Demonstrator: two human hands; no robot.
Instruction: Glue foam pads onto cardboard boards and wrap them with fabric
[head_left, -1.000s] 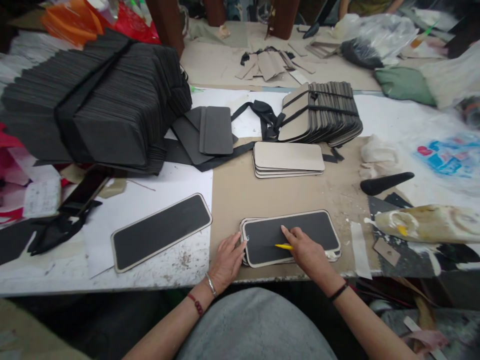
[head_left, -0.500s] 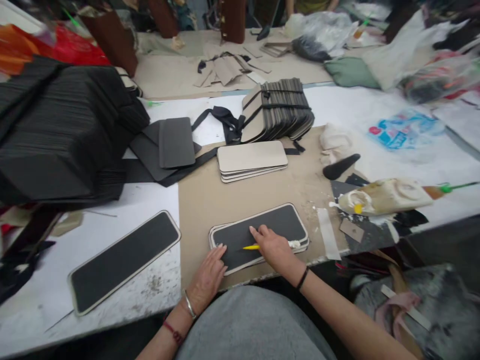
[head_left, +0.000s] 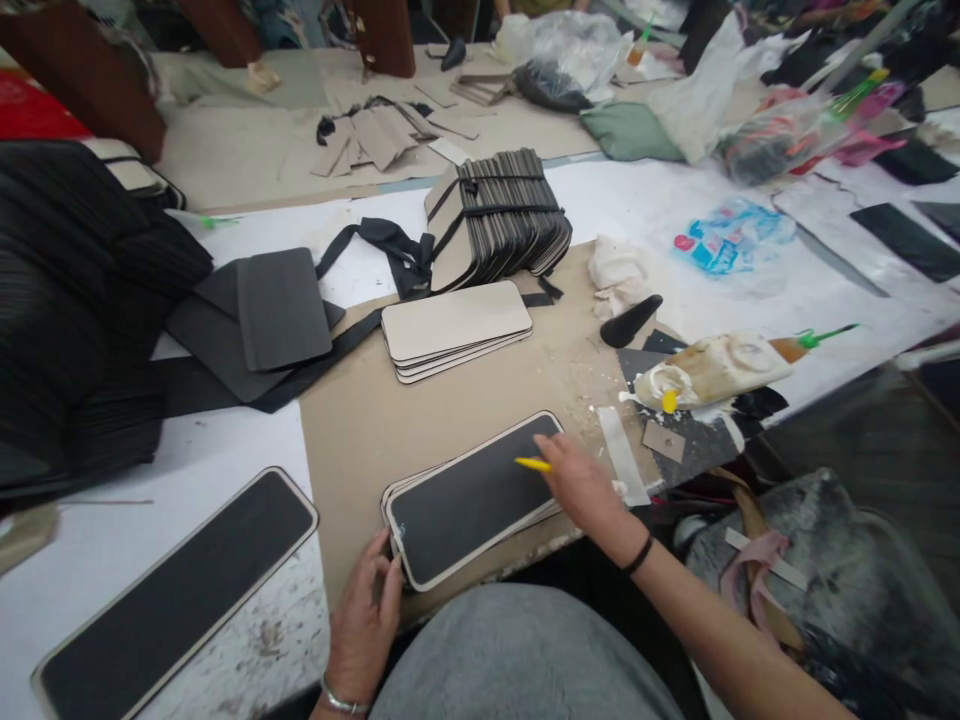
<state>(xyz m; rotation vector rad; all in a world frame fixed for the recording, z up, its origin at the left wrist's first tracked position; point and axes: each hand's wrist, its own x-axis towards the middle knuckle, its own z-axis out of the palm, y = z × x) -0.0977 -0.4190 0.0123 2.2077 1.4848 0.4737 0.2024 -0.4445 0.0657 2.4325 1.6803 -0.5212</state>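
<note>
A black rectangular panel with a pale border and rounded corners (head_left: 472,505) lies on top of a small, slightly fanned stack near the table's front edge. Against the stack's left end rest the curved fingers of my left hand (head_left: 367,610), its thumb apart from them at the near corner. My right hand (head_left: 589,490) is closed around a yellow glue brush (head_left: 534,464). The brush's yellow tip points left over the panel, and its white-smeared end shows below the palm. The fingertips of this hand reach the panel's right end.
Another black panel (head_left: 180,590) lies to the left. Beige panels (head_left: 456,322) sit beyond the stack, before a strapped bundle (head_left: 499,215). A glue-caked bottle (head_left: 712,370) lies at right, near a black teardrop-shaped piece (head_left: 631,321). Tall black piles (head_left: 75,310) stand at left.
My left hand has moved from lying on the panel to its left end. My right hand has slid toward the panel's right end with the brush. The whole view has shifted right.
</note>
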